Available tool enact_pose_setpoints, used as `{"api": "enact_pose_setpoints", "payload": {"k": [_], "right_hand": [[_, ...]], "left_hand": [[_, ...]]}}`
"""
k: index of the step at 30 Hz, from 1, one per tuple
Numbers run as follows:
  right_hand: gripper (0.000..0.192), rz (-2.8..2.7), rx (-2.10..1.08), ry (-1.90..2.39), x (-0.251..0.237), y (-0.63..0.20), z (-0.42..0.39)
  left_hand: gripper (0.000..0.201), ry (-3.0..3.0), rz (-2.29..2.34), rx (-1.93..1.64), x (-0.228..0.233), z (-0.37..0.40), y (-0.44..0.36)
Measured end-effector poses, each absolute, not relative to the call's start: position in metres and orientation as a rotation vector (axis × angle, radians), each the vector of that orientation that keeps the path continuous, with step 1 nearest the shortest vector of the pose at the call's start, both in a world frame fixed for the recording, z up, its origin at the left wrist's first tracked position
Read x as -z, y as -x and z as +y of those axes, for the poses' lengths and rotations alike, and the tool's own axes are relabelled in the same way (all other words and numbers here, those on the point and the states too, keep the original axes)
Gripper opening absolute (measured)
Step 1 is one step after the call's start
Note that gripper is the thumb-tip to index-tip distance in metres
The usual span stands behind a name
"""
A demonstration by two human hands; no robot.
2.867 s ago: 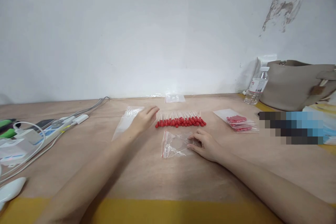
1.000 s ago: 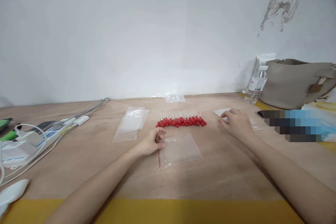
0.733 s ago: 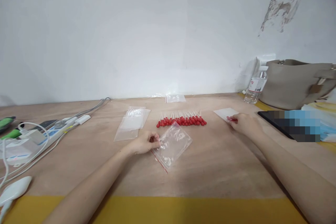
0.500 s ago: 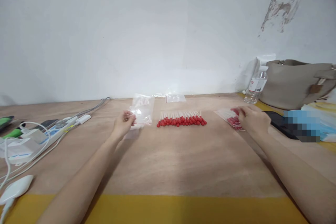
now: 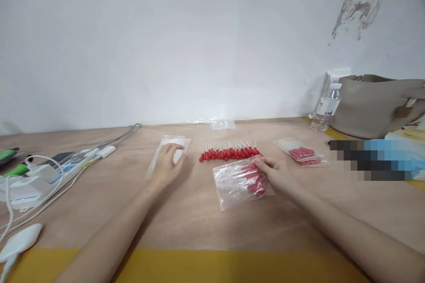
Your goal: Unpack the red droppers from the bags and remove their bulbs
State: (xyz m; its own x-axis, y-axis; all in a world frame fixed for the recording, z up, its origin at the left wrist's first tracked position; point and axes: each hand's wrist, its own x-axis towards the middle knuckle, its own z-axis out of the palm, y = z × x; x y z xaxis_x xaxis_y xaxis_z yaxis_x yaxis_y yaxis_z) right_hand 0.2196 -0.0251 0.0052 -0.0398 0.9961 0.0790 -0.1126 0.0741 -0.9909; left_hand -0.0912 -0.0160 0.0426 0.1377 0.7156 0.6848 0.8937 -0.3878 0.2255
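A clear plastic bag (image 5: pixel 244 183) is pinched at its right side between the thumb and fingers of the right hand (image 5: pixel 274 174). Inside the bag, red-headed cotton swabs (image 5: pixel 255 177) are bunched toward that side, their pale sticks pointed left. It is held tilted in front of a row of loose swabs (image 5: pixel 229 154), which are laid side by side on the worktop (image 5: pixel 229 230), red heads toward the wearer. A stack of flat clear bags (image 5: pixel 182 142) is partly covered by the left hand (image 5: pixel 167 163), whose fingers are loosely curved, with a gap left between them and the thumb; whether anything is gripped there cannot be told. On the right, red-headed swabs are contained in overlapping filled bags (image 5: pixel 300 154). Behind these, a labelled plastic bottle (image 5: pixel 326 108) is placed beside a taupe handbag (image 5: pixel 372 106).
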Motion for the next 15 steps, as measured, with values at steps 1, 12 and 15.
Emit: {"api": "enact_pose_setpoints", "payload": {"k": [1, 12, 15], "right_hand": [[0.036, -1.184, -1.327, 1.034, -0.002, -0.209, -0.03], [0.025, -1.307, -1.854, 1.129, -0.013, -0.206, -0.043], [0.026, -1.251, -1.849, 1.219, -0.015, -0.206, -0.046]], "left_hand": [[0.018, 2.355, -1.488, 1.068, -0.042, -0.024, 0.076], [0.055, 3.18, -1.086, 0.511, -0.012, -0.057, 0.021], [0.053, 3.173, -1.124, 0.509, -0.012, -0.057, 0.026]]}}
